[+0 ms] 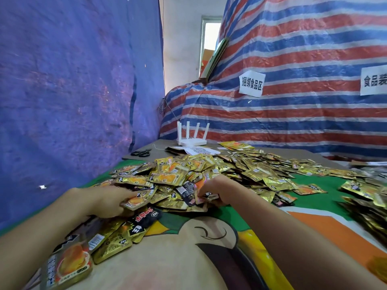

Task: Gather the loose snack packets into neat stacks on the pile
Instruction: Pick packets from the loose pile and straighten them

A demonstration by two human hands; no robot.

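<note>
Daylight, fairly bright and even. The main source is the window (210, 38) at upper centre, blown out to white. The blue tarp (73, 91) on the left reads violet, with speckled noise. The packets (188, 170) mid-frame throw small glints but no hard glare. Shadows are soft, faint under the pile. Wide-angle bend: the striped tarp (293, 59) lines curve at upper right. Lower-left corner and right edge are smeared and soft; centre is sharp.
</note>
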